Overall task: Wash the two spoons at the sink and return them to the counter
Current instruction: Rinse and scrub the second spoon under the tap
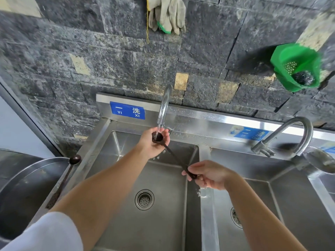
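A dark brown long-handled spoon (173,154) is held over the left steel sink basin (126,171). Its bowl sits under the running water from the left faucet (164,104). My left hand (154,144) cups the spoon's bowl from below, fingers curled around it. My right hand (208,174) pinches the handle's end above the divider between the basins. A second dark spoon (65,176) lies on the sink's left rim, its bowl toward the wall.
A round metal basin (23,180) stands left of the sink. The right basin (272,205) has its own faucet (290,136). A green basket (299,67) with scourers hangs on the stone wall, and gloves (168,13) hang above.
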Demonstrator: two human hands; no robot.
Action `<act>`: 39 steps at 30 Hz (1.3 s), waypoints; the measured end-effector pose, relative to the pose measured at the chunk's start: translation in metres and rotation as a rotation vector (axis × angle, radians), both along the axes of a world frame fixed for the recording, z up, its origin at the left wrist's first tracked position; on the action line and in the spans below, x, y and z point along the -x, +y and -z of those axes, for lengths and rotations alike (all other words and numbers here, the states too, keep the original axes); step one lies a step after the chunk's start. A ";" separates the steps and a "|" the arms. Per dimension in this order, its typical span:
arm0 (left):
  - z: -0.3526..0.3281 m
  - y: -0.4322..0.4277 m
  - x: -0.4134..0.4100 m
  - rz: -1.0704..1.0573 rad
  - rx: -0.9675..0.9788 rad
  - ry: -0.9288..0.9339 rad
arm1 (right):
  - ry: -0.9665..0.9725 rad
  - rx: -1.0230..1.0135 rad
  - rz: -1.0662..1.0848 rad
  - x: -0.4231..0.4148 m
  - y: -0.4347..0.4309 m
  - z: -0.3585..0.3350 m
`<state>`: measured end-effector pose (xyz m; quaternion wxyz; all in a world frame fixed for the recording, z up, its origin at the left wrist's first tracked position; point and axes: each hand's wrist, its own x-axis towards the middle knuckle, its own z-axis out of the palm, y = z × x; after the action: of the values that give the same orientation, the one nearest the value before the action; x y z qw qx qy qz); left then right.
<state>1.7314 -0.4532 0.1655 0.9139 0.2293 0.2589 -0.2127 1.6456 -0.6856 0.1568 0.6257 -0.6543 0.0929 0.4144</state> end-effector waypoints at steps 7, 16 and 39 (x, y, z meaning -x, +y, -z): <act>0.003 -0.008 -0.009 -0.076 0.101 0.035 | -0.207 0.238 0.109 0.008 0.030 -0.004; 0.013 -0.006 -0.007 -0.140 -0.004 0.090 | 0.000 0.001 0.195 0.029 0.054 -0.015; -0.012 -0.002 0.008 -0.064 0.138 0.036 | 0.222 -0.392 0.319 0.062 0.075 0.007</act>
<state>1.7237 -0.4551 0.1778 0.9291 0.1533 0.2672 -0.2047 1.5834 -0.6107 0.1502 0.7836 -0.4485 0.1809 0.3901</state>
